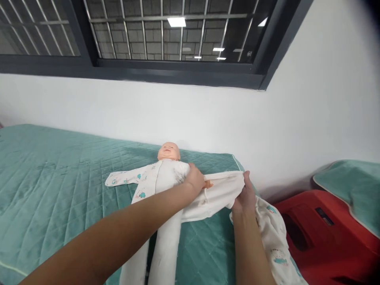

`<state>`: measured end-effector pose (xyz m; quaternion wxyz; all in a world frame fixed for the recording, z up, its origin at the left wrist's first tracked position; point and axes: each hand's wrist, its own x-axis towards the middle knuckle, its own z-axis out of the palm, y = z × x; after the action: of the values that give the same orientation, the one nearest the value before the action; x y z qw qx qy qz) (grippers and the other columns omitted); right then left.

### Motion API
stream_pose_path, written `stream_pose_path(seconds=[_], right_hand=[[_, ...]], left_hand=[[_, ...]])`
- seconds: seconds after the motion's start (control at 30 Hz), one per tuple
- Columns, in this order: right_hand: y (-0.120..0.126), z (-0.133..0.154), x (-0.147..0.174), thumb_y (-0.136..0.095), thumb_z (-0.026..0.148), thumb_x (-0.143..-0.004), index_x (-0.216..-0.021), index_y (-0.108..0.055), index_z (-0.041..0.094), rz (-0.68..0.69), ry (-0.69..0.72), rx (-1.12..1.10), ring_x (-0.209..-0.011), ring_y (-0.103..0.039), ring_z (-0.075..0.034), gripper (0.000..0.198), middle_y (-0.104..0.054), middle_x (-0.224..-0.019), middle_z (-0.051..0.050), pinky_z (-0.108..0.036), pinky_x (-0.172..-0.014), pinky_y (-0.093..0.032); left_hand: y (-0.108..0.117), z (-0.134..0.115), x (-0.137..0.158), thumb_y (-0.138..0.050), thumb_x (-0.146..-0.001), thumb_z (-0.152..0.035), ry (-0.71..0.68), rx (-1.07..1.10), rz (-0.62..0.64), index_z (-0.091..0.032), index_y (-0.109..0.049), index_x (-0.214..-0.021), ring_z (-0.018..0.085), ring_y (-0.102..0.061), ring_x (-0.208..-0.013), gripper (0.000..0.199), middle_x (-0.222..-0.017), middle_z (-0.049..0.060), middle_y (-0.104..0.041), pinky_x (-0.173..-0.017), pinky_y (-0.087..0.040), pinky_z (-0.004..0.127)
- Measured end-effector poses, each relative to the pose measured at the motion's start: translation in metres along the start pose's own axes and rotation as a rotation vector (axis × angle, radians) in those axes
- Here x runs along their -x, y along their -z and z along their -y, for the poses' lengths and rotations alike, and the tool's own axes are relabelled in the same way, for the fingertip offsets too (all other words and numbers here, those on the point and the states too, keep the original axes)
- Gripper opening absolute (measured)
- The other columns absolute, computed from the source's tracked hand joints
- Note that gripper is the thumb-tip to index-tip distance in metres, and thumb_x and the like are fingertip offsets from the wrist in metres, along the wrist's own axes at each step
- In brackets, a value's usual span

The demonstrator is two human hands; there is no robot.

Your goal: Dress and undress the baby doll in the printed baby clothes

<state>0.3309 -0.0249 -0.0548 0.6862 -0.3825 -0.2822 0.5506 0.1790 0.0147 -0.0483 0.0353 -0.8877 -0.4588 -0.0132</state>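
A baby doll (168,151) lies on its back on the green quilted cover, with its head toward the wall. Its white printed baby top (145,184) is spread open, and one sleeve covers the arm on the left. My left hand (194,180) is closed around the doll's other arm, whose small orange-toned hand (208,184) pokes out past my fingers. Pinched in my right hand (246,194) is the edge of the top's other side, stretched out to the right with its plain inner face up. My fingers partly hide the cloth there.
The green quilted cover (74,206) spreads left. More white printed cloth (276,245) hangs beside my right forearm. A red plastic stool (320,233) stands at the right, with another green cover (353,190) over it. Behind are a white wall (178,111) and a barred window (166,39).
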Motion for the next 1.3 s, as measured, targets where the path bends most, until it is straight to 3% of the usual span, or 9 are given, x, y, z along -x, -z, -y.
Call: stream_pose_path(seconds=[0.2, 0.3, 0.4, 0.63, 0.87, 1.1, 1.3], right_hand=[[-0.004, -0.005, 0.001, -0.063, 0.070, -0.074, -0.084, -0.065, 0.022, 0.049, -0.037, -0.010, -0.100, -0.068, -0.031, 0.049, -0.072, -0.081, -0.008, -0.046, -0.083, -0.058], [-0.005, -0.007, 0.002, -0.062, 0.071, -0.075, -0.084, -0.066, 0.022, 0.072, -0.062, 0.000, -0.099, -0.068, -0.032, 0.050, -0.072, -0.081, -0.009, -0.046, -0.083, -0.058], [-0.007, -0.008, 0.002, -0.060, 0.071, -0.076, -0.087, -0.066, 0.022, 0.095, -0.067, 0.015, -0.099, -0.068, -0.031, 0.051, -0.072, -0.082, -0.009, -0.046, -0.084, -0.057], [-0.008, -0.007, 0.000, -0.059, 0.073, -0.074, -0.084, -0.065, 0.023, 0.099, -0.056, 0.037, -0.098, -0.067, -0.030, 0.051, -0.071, -0.082, -0.007, -0.046, -0.084, -0.057], [-0.013, -0.007, 0.004, -0.063, 0.070, -0.072, -0.086, -0.065, 0.024, 0.108, -0.033, 0.042, -0.098, -0.067, -0.029, 0.048, -0.072, -0.085, -0.006, -0.042, -0.081, -0.057], [-0.008, -0.008, 0.005, -0.057, 0.073, -0.075, -0.097, -0.068, 0.022, 0.118, -0.099, -0.044, -0.097, -0.068, -0.031, 0.056, -0.073, -0.085, -0.009, -0.047, -0.083, -0.057], [-0.014, -0.006, 0.013, -0.057, 0.067, -0.077, -0.091, -0.069, 0.024, 0.082, -0.068, -0.044, -0.101, -0.067, -0.030, 0.047, -0.073, -0.084, -0.008, -0.046, -0.087, -0.056]], left_hand=[[0.008, -0.007, 0.014, -0.039, -0.095, -0.017, 0.076, -0.151, -0.063, -0.011, -0.065, -0.115, 0.035, -0.054, -0.108, 0.034, -0.118, 0.020, -0.061, -0.090, -0.035, 0.053], [0.010, -0.006, 0.015, -0.037, -0.096, -0.019, 0.056, -0.170, -0.086, -0.010, -0.061, -0.117, 0.033, -0.054, -0.107, 0.033, -0.116, 0.018, -0.060, -0.090, -0.036, 0.050], [0.012, -0.006, 0.017, -0.037, -0.098, -0.032, 0.034, -0.164, -0.114, -0.011, -0.059, -0.115, 0.031, -0.056, -0.100, 0.035, -0.111, 0.016, -0.060, -0.087, -0.039, 0.049], [0.019, -0.003, 0.028, -0.031, -0.098, -0.013, -0.248, -0.235, -0.294, -0.014, -0.056, -0.112, 0.025, -0.055, -0.099, 0.029, -0.114, 0.013, -0.059, -0.077, -0.040, 0.040], [0.009, 0.001, 0.024, -0.038, -0.096, -0.013, -0.478, -0.250, -0.207, -0.013, -0.064, -0.105, 0.023, -0.057, -0.098, 0.028, -0.111, 0.013, -0.066, -0.078, -0.037, 0.039], [0.001, -0.002, 0.018, -0.041, -0.095, -0.016, -0.416, -0.258, -0.178, -0.016, -0.065, -0.112, 0.026, -0.058, -0.100, 0.029, -0.110, 0.014, -0.068, -0.085, -0.035, 0.044], [0.008, -0.006, 0.018, -0.037, -0.094, -0.015, -0.389, -0.254, -0.100, -0.015, -0.066, -0.111, 0.028, -0.057, -0.100, 0.033, -0.113, 0.014, -0.068, -0.087, -0.036, 0.048]])
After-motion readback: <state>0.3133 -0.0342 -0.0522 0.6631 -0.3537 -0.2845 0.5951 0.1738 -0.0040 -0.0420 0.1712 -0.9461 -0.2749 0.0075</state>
